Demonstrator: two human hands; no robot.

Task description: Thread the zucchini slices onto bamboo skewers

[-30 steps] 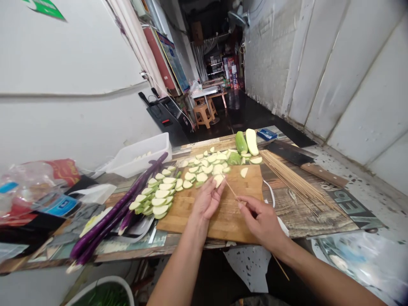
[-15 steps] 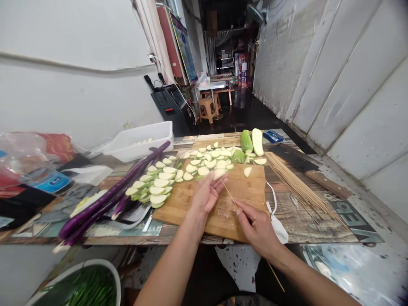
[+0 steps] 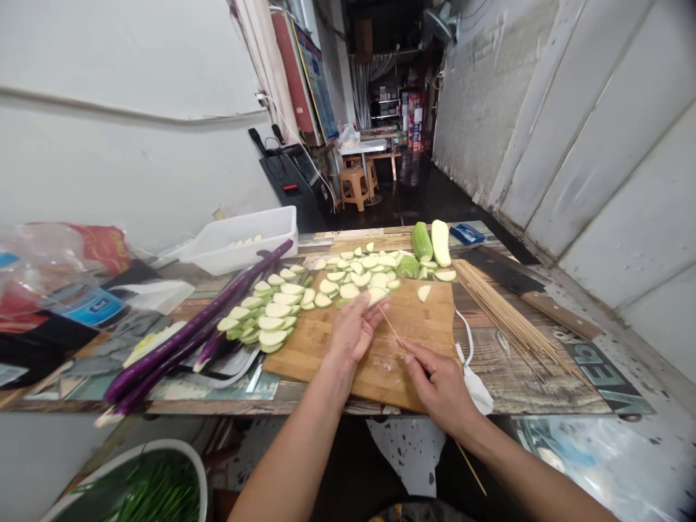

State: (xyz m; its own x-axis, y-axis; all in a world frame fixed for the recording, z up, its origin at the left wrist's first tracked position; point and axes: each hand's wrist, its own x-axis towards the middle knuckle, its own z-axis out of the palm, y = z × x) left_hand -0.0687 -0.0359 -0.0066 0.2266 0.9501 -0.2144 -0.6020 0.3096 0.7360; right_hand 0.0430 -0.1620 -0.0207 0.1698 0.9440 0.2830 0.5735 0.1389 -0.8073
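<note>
Cutting board: skewer in right hand, tip toward slice.

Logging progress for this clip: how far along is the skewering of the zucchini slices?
Done: many zucchini slices lie cut on and beside the cutting board. In hand: the left hand holds one slice while the right hand pushes a skewer toward it. Left: the skewer looks bare, the bundle of skewers lies unused, and two zucchini halves remain uncut.
</note>
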